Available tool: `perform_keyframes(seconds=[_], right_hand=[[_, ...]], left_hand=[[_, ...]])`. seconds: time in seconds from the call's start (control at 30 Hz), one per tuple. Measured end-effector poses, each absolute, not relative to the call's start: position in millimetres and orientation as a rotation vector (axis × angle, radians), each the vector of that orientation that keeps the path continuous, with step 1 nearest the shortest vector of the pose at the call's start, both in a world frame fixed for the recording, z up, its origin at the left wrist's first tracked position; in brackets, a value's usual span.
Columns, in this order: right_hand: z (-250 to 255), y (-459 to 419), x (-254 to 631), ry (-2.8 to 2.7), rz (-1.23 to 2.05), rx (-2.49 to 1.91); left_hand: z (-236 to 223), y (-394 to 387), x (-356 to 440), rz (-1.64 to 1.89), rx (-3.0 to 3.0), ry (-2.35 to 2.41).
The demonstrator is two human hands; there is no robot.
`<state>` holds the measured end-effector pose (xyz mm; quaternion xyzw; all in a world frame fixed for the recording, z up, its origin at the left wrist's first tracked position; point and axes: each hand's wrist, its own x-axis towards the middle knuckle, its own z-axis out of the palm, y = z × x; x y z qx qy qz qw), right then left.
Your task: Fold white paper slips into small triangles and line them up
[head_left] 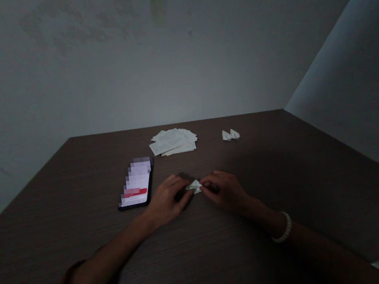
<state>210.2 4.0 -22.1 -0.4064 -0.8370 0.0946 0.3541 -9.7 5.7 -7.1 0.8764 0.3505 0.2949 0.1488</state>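
A small folded piece of pale paper [194,186] lies on the dark wooden table [282,172] between my two hands. My left hand [166,201] pinches its left side with fingers curled. My right hand [224,190] pinches its right side the same way; a white bead bracelet [283,228] is on that wrist. Both hands rest on the table top.
A phone [136,183] with a lit screen lies just left of my left hand. A loose stack of paper sheets [173,141] sits farther back. Two small folded paper shapes [230,134] lie at the back right. Grey walls close in behind and on the right.
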Motion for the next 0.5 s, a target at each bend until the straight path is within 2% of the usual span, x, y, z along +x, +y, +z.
perform_keyframes(seconds=[0.5], right_hand=[[-19.0,3.2,210.5,-2.125,0.252,-0.991]], left_hand=[[-5.3,6.5,-10.4,0.844,2.484,1.024]])
